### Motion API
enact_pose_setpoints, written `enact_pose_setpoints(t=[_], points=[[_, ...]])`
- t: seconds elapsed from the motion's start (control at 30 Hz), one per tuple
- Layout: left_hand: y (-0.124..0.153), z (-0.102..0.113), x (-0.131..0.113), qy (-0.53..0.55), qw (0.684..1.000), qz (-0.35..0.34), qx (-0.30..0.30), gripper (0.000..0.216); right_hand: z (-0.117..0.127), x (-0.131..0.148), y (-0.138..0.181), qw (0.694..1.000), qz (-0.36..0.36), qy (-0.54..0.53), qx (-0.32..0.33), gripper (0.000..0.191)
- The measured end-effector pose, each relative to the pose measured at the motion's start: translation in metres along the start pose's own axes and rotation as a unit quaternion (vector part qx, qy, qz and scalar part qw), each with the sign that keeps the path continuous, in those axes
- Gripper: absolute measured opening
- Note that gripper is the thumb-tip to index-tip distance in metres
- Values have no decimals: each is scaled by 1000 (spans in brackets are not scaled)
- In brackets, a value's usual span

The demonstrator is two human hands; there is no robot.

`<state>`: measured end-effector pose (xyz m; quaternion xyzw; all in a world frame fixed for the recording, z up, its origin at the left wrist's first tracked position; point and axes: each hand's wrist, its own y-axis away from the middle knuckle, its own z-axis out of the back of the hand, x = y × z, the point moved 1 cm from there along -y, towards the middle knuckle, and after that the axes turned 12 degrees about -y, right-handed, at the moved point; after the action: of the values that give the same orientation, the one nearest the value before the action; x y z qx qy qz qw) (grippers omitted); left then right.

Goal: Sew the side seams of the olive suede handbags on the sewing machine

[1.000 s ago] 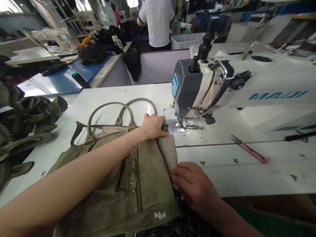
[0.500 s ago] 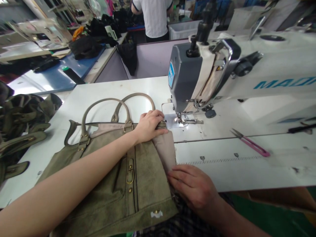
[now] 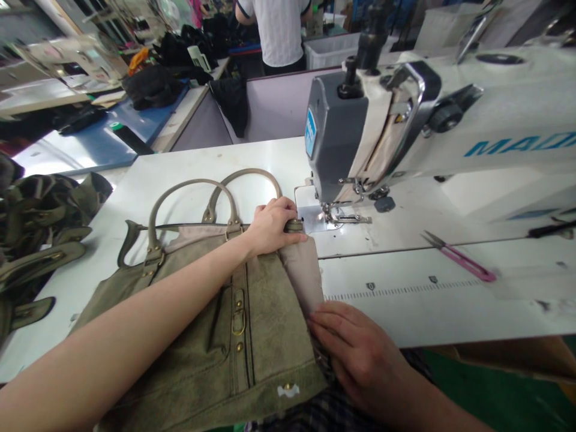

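Observation:
An olive-green handbag (image 3: 279, 312) with two arched handles (image 3: 191, 183) and brass fittings lies on the white sewing table, its lower end toward my lap. My left hand (image 3: 273, 225) is closed over the bag's top right corner, thumb lying on the beige lining (image 3: 300, 264) that sticks out past the side. Lower down, my right hand (image 3: 355, 345) pinches the edge of that lining; its fingertips are partly hidden. Just right of my left hand is the presser foot (image 3: 330, 217) of a sewing machine (image 3: 342, 138), apart from the bag.
Pink-handled thread snips (image 3: 463, 258) lie on the table right of the needle, behind a printed ruler scale (image 3: 400, 291). More olive bag pieces (image 3: 45, 210) are heaped at the left. A green-tipped thread cone (image 3: 130, 138) lies on a blue surface. Beyond the partition stands a person (image 3: 279, 33).
Both hands keep their hold and the bag has barely moved. The lining edge and my right hand have shifted very slightly right; the view has tilted a little.

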<state>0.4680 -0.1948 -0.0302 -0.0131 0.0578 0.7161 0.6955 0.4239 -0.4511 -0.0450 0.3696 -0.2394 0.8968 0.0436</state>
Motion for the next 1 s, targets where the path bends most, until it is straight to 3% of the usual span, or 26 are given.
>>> enact_pose_setpoints(t=[0.13, 0.33, 0.53, 0.7, 0.8, 0.9, 1.0], points=[[1, 0, -2, -9, 1000, 4, -7, 34, 0, 7, 4, 998, -33, 17, 48, 50], [3, 2, -9, -12, 1000, 29, -1, 29, -11, -1, 5, 993, 60, 100, -28, 36], [2, 0, -17, -23, 997, 68, -17, 28, 1, -9, 7, 988, 80, 128, -16, 38], [-39, 2, -10, -31, 995, 91, -39, 28, 18, -36, -15, 987, 55, 148, -25, 38], [-67, 6, -7, -37, 997, 64, -32, 28, 15, -46, -26, 985, 53, 164, -28, 29], [-71, 8, -12, -35, 999, 28, -17, 29, 8, -43, -23, 982, 41, 172, -66, 25], [-57, 7, -20, -33, 999, 35, -21, 29, 6, -36, -14, 976, 39, 164, -135, 32]])
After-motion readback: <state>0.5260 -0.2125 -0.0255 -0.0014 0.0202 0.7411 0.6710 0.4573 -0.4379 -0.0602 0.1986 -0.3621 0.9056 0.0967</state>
